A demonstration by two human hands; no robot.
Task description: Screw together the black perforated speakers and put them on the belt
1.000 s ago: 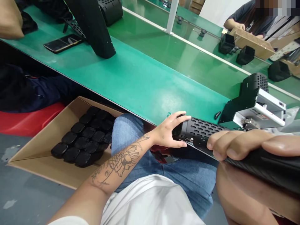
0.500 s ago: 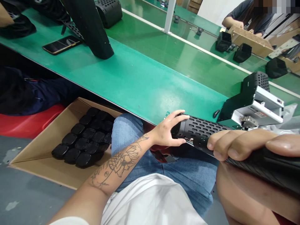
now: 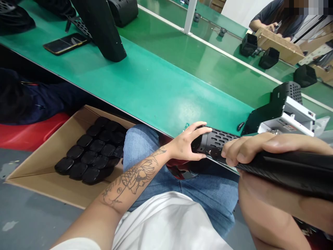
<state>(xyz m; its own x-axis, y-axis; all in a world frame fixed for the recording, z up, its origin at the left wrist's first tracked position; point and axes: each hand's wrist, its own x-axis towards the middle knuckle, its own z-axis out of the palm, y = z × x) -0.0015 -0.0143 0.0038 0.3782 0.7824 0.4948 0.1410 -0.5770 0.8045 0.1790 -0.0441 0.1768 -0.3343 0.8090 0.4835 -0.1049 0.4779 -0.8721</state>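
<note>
A black slotted housing [image 3: 220, 136] lies along the near edge of the bench. My left hand [image 3: 186, 143] is closed around its left end, thumb below and fingers over the top. In my right hand [image 3: 262, 147], wrapped around its body, is a black electric screwdriver [image 3: 293, 172] with a ridged grip. Its front end points left, at the lower edge of the housing near my left thumb. Whether the bit touches a screw is too small to tell. My right fingers cover part of the housing.
A cardboard box [image 3: 39, 184] of several black caps [image 3: 90, 156] stands at lower left. On the green bench [image 3: 145, 83] are a phone [image 3: 66, 43], a tall black housing [image 3: 104, 34] and a black-and-silver unit [image 3: 286, 116]. A co-worker [image 3: 267, 17] sits across, behind a carton [image 3: 278, 45].
My right hand has slid left along the housing, and the screwdriver now lies closer to level. My left hand keeps its grip. A limb at the upper left has left the view.
</note>
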